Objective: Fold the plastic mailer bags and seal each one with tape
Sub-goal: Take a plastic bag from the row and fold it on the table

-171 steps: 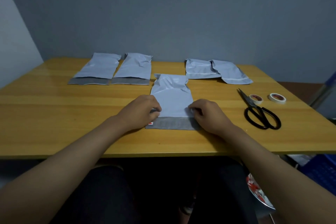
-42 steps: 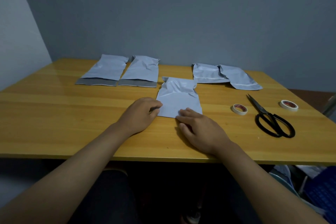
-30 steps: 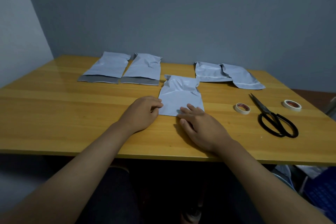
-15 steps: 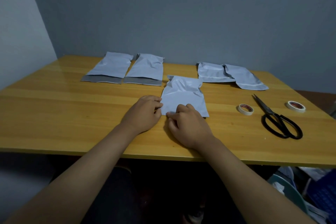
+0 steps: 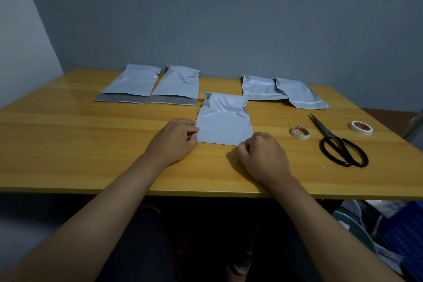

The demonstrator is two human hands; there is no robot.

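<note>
The wooden tabletop [image 5: 68,144] is yellow and carries five pale mailer bags. Two unfolded bags [image 5: 134,82] [image 5: 177,84] lie side by side at the far left, two folded bags [image 5: 261,88] [image 5: 299,96] overlap at the far right, and one bag [image 5: 224,123] lies in the middle. On the right, black scissors [image 5: 338,146] lie between two tape rolls [image 5: 300,132] [image 5: 361,126].

The right hand [image 5: 263,155] covers the near right corner of the mailer bag [image 5: 224,126], so its grip there cannot be made out. The left hand [image 5: 174,139] hides that bag's left edge. Print on both tape rolls [image 5: 300,132] is too small to read. Clutter under the table [image 5: 68,144] at the right is dim and cropped.
</note>
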